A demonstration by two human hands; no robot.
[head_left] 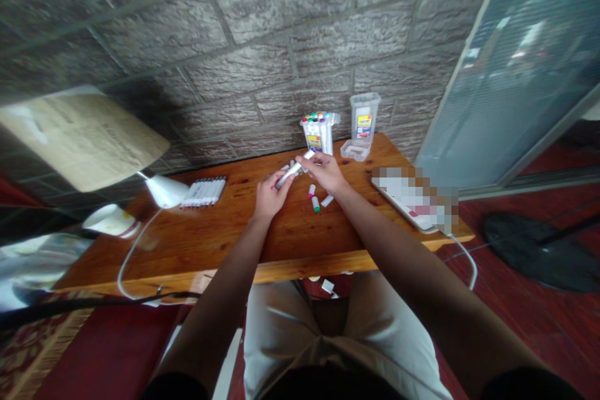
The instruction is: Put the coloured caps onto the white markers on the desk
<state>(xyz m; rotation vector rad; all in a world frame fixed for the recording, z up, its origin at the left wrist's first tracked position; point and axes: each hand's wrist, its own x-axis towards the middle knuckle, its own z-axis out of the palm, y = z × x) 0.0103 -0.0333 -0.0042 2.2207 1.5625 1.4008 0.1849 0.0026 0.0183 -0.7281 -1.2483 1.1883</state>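
Both my hands meet over the middle of a wooden table [197,244]. My left hand [269,195] is closed round the lower end of a white marker pen [294,169]. My right hand [324,170] pinches the pen's upper end with its fingers. The pen slants up to the right between them. Loose marker caps [315,197], one pink-tipped, one green-tipped and one white, lie on the table just below my right hand. A clear box [319,131] of upright markers with coloured tops stands behind my hands by the wall.
A row of several white markers [205,192] lies at the left. An empty clear container [364,116] and its lid [355,150] stand at the back right. A white lamp [162,190] with a cable sits left. A blurred flat object [415,200] lies right. A stone wall is behind.
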